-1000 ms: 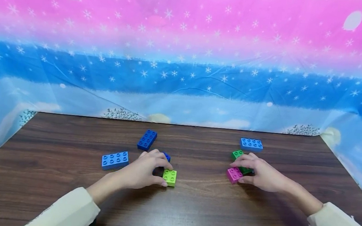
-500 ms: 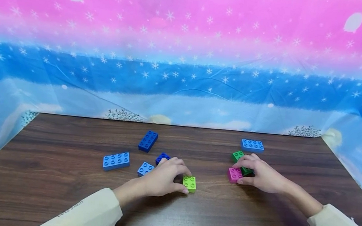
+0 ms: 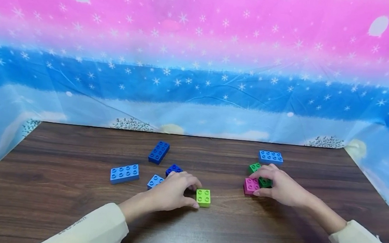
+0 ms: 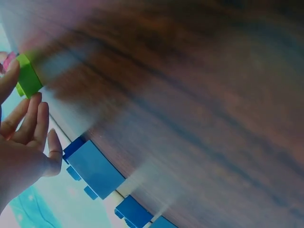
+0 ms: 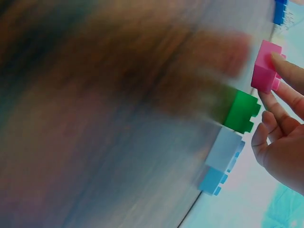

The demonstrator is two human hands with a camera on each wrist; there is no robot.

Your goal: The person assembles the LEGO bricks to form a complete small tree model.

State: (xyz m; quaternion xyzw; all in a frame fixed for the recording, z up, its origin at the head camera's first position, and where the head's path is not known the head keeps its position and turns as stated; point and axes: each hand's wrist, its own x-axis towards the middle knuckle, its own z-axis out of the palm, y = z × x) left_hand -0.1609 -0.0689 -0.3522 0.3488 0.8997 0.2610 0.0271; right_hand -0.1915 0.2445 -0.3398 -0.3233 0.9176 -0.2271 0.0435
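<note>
On the table, a lime-green brick with a square of studs lies just right of my left hand. That hand's thumb and forefinger are spread at the brick's left side, loosely bent, and no longer close on it. My right hand pinches a pink brick between thumb and fingers; the right wrist view shows the thumb across the pink brick. Behind those fingers lie a bright green brick and a darker green brick, both partly hidden by the hand.
A light blue brick, partly covered, and a dark blue brick sit beside the left hand. Farther left are a long light blue brick and a long dark blue brick. Another long light blue brick lies back right.
My left hand carried the lime-green brick rightward, uncovering blue bricks, then drew slightly left while the brick stayed. My right hand, with the pink brick, has shifted only slightly.
</note>
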